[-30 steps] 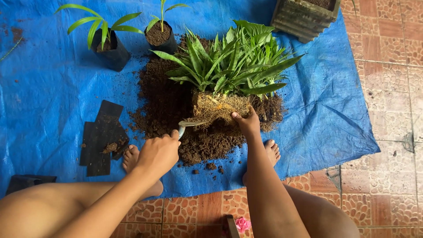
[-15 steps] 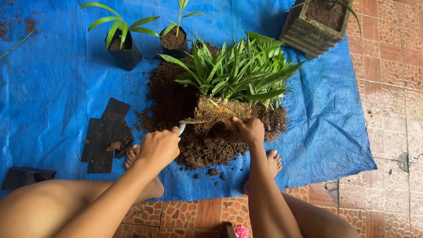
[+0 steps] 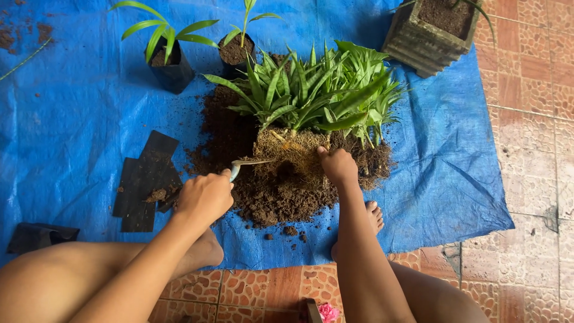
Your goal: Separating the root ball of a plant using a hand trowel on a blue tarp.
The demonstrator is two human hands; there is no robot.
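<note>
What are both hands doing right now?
Left hand: closed around a small trowel, its blade in the root clump.
Right hand: pressed against the root clump, fingers curled.

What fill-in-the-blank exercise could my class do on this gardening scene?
1. The left hand grips a small ____ whose tip meets the root clump.
2. The right hand presses on the root clump of the big leafy ____.
3. The loose soil lies on a ____ tarp.
4. Flat black bags lie to the ____ of the soil.

Missing words: trowel; plant; blue; left
</note>
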